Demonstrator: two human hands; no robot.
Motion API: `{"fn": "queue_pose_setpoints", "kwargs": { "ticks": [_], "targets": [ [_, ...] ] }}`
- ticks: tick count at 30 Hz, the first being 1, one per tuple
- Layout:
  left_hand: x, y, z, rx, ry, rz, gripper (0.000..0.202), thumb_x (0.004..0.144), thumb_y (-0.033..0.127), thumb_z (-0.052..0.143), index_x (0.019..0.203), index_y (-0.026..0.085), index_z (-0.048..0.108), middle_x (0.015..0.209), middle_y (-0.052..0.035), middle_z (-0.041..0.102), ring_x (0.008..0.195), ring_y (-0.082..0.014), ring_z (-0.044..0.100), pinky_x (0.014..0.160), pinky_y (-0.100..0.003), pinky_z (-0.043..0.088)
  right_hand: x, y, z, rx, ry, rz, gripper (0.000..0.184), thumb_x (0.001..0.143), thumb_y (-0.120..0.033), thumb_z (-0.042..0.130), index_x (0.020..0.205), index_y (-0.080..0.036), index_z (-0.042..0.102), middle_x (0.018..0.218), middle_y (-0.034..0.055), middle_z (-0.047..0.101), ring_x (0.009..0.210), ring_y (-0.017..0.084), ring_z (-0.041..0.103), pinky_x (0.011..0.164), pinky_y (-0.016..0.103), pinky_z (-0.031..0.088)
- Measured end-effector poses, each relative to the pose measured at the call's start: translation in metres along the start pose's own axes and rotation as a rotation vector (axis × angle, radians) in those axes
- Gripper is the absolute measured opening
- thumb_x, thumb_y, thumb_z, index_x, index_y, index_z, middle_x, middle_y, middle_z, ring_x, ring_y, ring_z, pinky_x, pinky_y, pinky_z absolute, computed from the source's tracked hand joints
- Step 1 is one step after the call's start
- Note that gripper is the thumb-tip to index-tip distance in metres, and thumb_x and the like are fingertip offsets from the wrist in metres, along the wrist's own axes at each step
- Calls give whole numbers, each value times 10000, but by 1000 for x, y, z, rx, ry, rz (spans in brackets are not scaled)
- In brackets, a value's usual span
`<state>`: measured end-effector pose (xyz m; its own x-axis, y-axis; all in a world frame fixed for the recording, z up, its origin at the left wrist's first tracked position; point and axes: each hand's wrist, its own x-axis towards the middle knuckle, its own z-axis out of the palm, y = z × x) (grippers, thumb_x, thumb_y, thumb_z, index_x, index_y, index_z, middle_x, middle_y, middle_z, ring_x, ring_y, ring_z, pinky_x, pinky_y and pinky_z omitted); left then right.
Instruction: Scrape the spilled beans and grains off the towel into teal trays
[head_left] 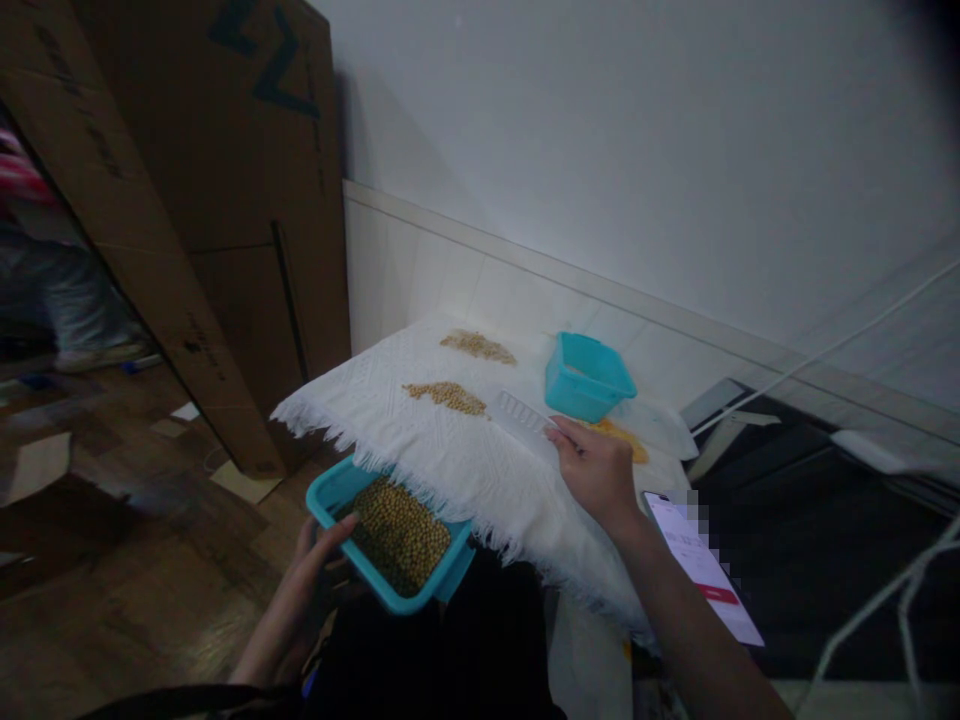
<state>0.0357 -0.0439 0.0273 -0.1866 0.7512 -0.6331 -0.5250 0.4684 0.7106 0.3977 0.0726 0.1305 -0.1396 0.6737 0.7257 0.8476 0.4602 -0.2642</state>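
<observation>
Nearest the lens on my feed runs the right forearm, reaching up across a white fringed cloth to the right hand. From this end I see thumb and fingers pinched on the near end of a pale ribbed plastic scraper. It lies low and nearly flat, I'd judge so that its far edge can meet the cloth; that edge sits right beside the front pile of soybeans — whether it touches them I cannot tell.

Well apart from it, lower and to the left, the left hand grips a turquoise tub, thumb hooked over the rim, the other fingers mostly hidden. Beans fill much of the tub, and its far rim tucks under the fringe. I read that as deliberate: held below the cloth's edge, it could catch whatever comes over. Whether the lap bears any weight, I can't make out.

So the front pile lies between my two hands, beyond the tub and just off the scraper's tip, with a back pile farther toward the wall. A second turquoise tub stands past the right hand, beside some orange grains — probably parked there to leave the beans reachable.
</observation>
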Motion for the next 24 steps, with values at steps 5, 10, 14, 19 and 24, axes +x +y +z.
{"fn": "queue_pose_setpoints", "kwargs": {
  "ticks": [5, 10, 14, 19, 24],
  "targets": [
    [-1, 0, 2, 57, 34, -1, 903, 824, 489, 1013, 1574, 353, 529, 1213, -116, 769, 950, -328, 865, 826, -486, 750, -2, -7, 1, 38, 3, 12, 266, 1016, -275, 692, 1080, -259, 950, 942, 82, 922, 731, 272, 867, 707, 341, 683],
    [-3, -1, 2, 43, 32, 12, 944, 783, 526, 1029, 1567, 352, 532, 1211, -117, 764, 975, -353, 863, 826, -495, 749, 5, -11, 8, 74, 6, 15, 270, 1021, -272, 682, 1076, -270, 946, 974, 78, 925, 801, 295, 894, 744, 363, 704],
    [-4, 1, 2, 52, 25, 16, 974, 778, 528, 1036, 1588, 339, 528, 1211, -120, 763, 952, -339, 859, 814, -468, 744, 12, -11, 13, 89, -6, -6, 270, 1004, -252, 681, 1056, -272, 946, 992, 75, 926, 815, 297, 900, 773, 381, 720],
    [-3, 2, 3, 9, 33, -3, 1019, 729, 460, 1078, 1589, 323, 548, 1109, -108, 785, 905, -345, 865, 796, -480, 740, 17, -12, 14, 88, -5, 3, 256, 986, -240, 712, 1059, -297, 951, 984, 50, 924, 820, 287, 903, 774, 370, 734],
    [-1, 1, 3, 26, 37, 3, 923, 764, 457, 1058, 1532, 352, 557, 1150, -99, 780, 902, -330, 869, 807, -499, 750, 19, -12, 16, 115, -43, -27, 247, 987, -211, 731, 1069, -288, 952, 1030, 60, 925, 871, 294, 914, 803, 386, 747]
  ]
}}
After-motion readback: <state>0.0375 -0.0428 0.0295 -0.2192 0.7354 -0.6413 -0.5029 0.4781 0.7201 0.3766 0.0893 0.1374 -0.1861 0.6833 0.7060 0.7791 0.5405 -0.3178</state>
